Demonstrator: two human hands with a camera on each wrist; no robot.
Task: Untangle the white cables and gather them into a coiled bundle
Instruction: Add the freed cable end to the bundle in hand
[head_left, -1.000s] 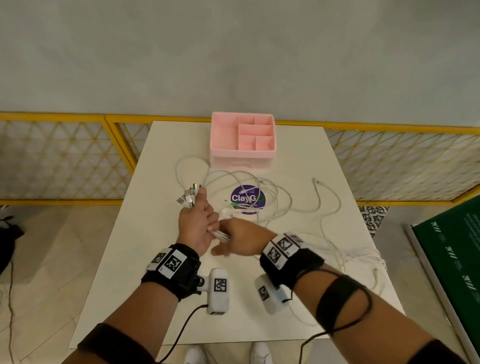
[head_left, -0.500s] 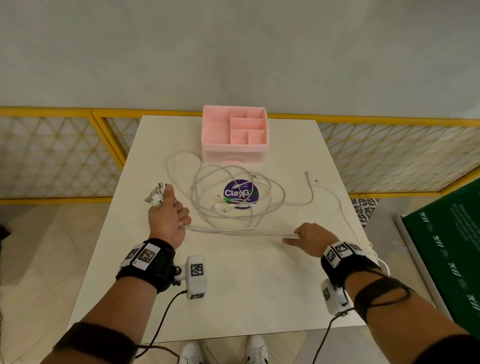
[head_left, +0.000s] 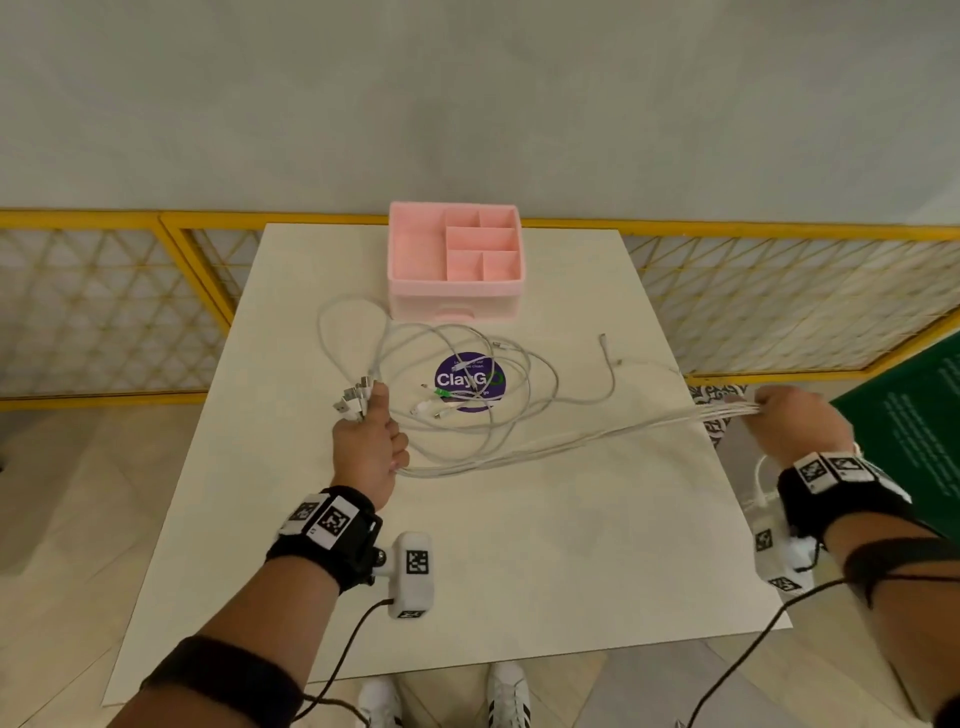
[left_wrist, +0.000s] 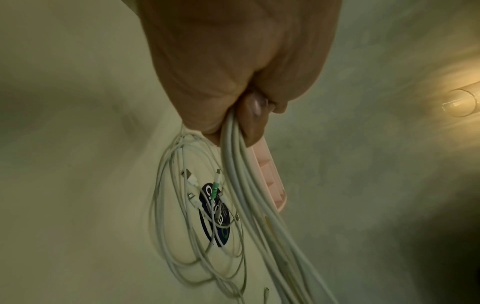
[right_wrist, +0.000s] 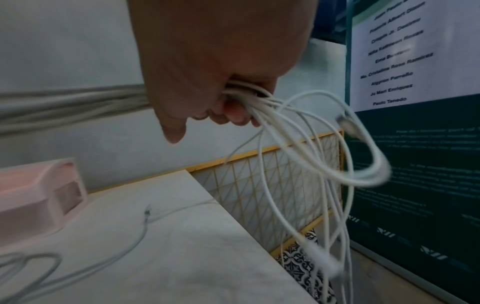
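The left hand (head_left: 370, 451), fingers closed around the white cables (head_left: 545, 446) with USB plugs (head_left: 354, 400) fanned above its thumb, stays left of the purple sticker (head_left: 469, 381). The right hand (head_left: 797, 425), fist closed on the same strands, has travelled farther right, now past the table (head_left: 519, 571) edge. Loose loops remain around the sticker.

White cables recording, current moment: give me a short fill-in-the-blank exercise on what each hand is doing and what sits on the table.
1. The left hand grips the white cables near their ____ ends.
2. The right hand holds them past the table's ____ edge.
3. The organizer box is ____ in colour.
4. The loose loops lie over a ____ sticker.

Missing words: plug; right; pink; purple
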